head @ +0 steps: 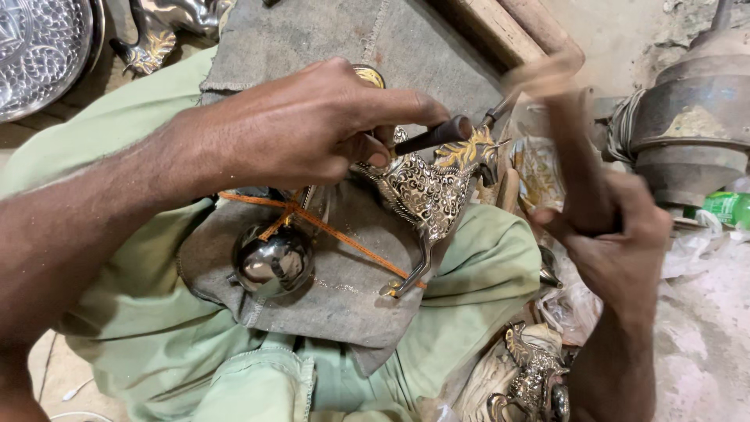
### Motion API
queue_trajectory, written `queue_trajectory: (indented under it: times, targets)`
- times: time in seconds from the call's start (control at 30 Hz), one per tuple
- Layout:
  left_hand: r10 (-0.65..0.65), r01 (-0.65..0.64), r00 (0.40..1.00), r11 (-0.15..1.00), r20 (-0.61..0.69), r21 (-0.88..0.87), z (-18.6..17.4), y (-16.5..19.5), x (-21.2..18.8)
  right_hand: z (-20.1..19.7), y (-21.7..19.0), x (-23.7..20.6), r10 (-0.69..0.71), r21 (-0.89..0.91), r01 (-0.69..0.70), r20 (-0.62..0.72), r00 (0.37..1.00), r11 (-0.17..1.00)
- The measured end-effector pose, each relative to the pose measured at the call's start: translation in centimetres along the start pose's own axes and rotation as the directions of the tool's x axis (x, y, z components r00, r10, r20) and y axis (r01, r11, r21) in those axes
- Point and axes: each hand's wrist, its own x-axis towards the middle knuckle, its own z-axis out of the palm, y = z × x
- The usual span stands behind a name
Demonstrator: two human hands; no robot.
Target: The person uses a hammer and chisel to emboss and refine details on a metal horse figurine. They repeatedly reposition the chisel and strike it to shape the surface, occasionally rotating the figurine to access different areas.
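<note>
- The engraved silver-and-gold metal horse figurine (433,187) lies on grey cloth (344,289) across the person's lap; it looks rigid, fairly heavy and slick, best gripped by the body.
- The left hand (312,125) pinches a dark-handled chisel (437,134) against it.
- The right hand (617,234) grips a blurred wooden mallet (551,78).

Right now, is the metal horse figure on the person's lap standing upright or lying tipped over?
Tipped. The metal horse figure lies on its side on the grey cloth, legs pointing toward the person, with the left hand above it.

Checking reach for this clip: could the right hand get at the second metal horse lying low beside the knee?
Probably not freely: the right hand grips a wooden mallet, though the second horse lies uncovered just below it.
</note>
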Motion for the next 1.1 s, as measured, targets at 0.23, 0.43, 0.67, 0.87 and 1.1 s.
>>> queue_trajectory:
  times: [0.23, 0.43, 0.67, 0.87, 1.1]
  targets:
    - [-0.065, 0.062, 0.998, 0.989, 0.017, 0.136, -0.4, 0.1, -0.2, -0.7, 0.3, 0.3, -0.100, -0.132, 0.100, 0.009, 0.995, 0.986]
    - [0.038, -0.035, 0.999, 0.988, -0.013, 0.151, -0.4, -0.2, -0.3, -0.6, -0.2, 0.3, -0.017, -0.068, 0.018, 0.017, 1.000, 0.997]
    - [-0.039, 0.042, 0.999, 0.985, -0.021, 0.166, -0.5, -0.2, -0.4, -0.2, -1.2, 0.6, 0.003, -0.075, 0.003, 0.076, 0.997, 0.997]
    - [-0.160, 0.160, 0.987, 0.964, -0.018, 0.211, -0.4, -0.1, 0.0, -0.1, -1.6, 1.3, 0.046, -0.174, -0.025, 0.120, 0.992, 0.984]
    - [-0.051, 0.062, 0.997, 0.977, -0.057, 0.206, -0.3, -0.1, -0.2, 0.1, -1.0, 1.6, 0.089, -0.189, -0.055, 0.174, 0.981, 0.980]
